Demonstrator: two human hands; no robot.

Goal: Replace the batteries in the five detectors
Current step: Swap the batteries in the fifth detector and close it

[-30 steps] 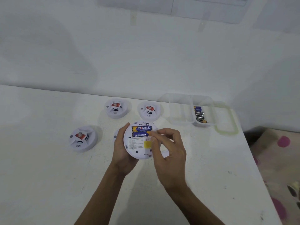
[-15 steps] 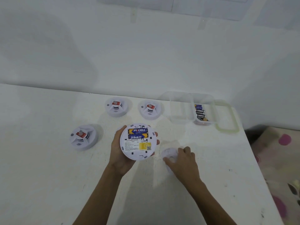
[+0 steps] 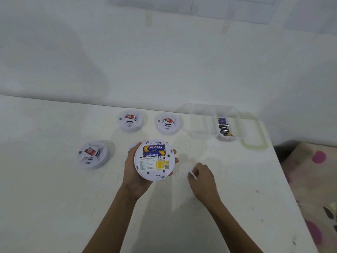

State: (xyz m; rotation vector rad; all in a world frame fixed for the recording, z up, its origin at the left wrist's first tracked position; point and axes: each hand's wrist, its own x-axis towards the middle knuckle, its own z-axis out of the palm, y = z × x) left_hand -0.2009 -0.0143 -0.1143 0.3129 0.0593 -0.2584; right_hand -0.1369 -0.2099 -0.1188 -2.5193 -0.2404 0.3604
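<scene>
The left hand [image 3: 135, 172] is holding one smoke detector [image 3: 155, 161] above the bench [image 3: 54, 198], its back side facing up. The grip is clamped around the rim of it. Two blue and yellow batteries [image 3: 154, 150] are lying in its open compartment. The right hand [image 3: 202, 175] is staying low over the bench, just beside to the right. Its fingers are pinching a small white piece [image 3: 193, 175]; what it is, I cannot tell. Three other detectors [image 3: 92, 155] [image 3: 129, 121] [image 3: 168, 123] are sitting on the bench, face up. Farther right a clear container [image 3: 202, 123] is holding loose batteries [image 3: 224, 126] in its right compartment.
</scene>
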